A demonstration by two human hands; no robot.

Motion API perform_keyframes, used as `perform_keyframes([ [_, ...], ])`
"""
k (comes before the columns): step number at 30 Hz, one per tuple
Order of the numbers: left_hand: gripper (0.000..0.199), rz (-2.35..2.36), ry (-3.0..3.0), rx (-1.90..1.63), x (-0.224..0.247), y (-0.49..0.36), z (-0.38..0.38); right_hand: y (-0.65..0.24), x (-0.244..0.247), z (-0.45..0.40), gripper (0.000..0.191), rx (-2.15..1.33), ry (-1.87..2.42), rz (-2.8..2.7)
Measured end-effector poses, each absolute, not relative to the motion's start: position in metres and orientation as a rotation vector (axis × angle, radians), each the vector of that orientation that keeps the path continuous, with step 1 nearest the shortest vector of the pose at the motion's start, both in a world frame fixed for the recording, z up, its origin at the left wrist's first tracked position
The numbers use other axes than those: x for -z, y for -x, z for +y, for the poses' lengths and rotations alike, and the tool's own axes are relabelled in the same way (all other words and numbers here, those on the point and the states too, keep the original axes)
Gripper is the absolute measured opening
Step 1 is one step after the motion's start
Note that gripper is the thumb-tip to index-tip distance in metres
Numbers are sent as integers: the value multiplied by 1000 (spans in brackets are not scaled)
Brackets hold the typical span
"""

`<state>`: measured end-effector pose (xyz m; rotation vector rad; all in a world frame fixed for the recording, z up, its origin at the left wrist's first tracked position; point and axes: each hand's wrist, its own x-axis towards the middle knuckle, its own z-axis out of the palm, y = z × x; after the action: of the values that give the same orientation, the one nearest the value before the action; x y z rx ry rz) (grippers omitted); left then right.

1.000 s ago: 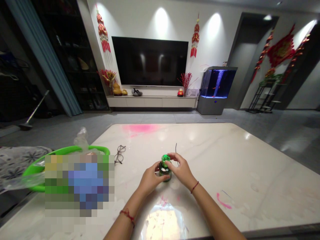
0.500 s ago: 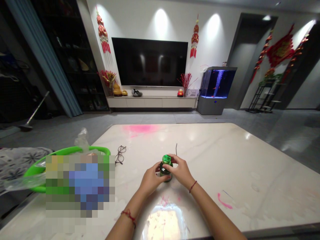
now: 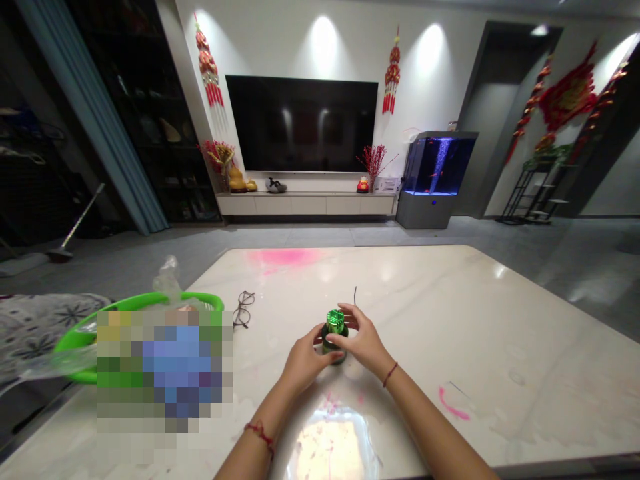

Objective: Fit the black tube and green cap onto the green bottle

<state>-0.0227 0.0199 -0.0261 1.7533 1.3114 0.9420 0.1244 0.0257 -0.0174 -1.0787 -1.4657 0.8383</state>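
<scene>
A small dark bottle [image 3: 329, 347] with a shiny green cap [image 3: 335, 321] stands upright on the pale marble-look table [image 3: 430, 293], in front of me. My left hand [image 3: 305, 357] is curled round the bottle's lower body from the left, its thumb across the near side. From the right, my right hand [image 3: 364, 341] curves round the upper part, thumb at the near side just below the cap and fingers behind it. How firmly those fingers press is hard to see. Both hands cover much of the bottle.
Left on the table are eyeglasses [image 3: 244, 309] and a green basket [image 3: 133, 300] with plastic bags, partly pixelated. A thin dark strip [image 3: 355, 295] lies beyond the bottle. Pink stains [image 3: 453, 405] mark the tabletop. Behind stand a television [image 3: 303, 125] and a lit fish tank [image 3: 440, 167].
My right hand's fingers have shifted slightly up and away from the green cap. The left hand keeps its hold. The whole view has moved a little.
</scene>
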Motion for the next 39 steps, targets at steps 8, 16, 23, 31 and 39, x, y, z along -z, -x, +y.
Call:
perform_keyframes([
  [8,58,1307,-1749,-921,22,22,19,-122,22,29,53,-746,1103,-1481],
  [16,60,1313,-1744,-917,22,23,21,-131,16,28,48,-838,1026,-1515],
  [23,64,1313,-1748,-908,24,24,22,-136,16,28,46,-886,992,-1539],
  [31,65,1335,-1738,-913,24,23,21,-137,10,22,43,-884,966,-1631],
  [39,63,1300,-1734,-935,30,25,24,-127,18,24,55,-774,1058,-1623],
])
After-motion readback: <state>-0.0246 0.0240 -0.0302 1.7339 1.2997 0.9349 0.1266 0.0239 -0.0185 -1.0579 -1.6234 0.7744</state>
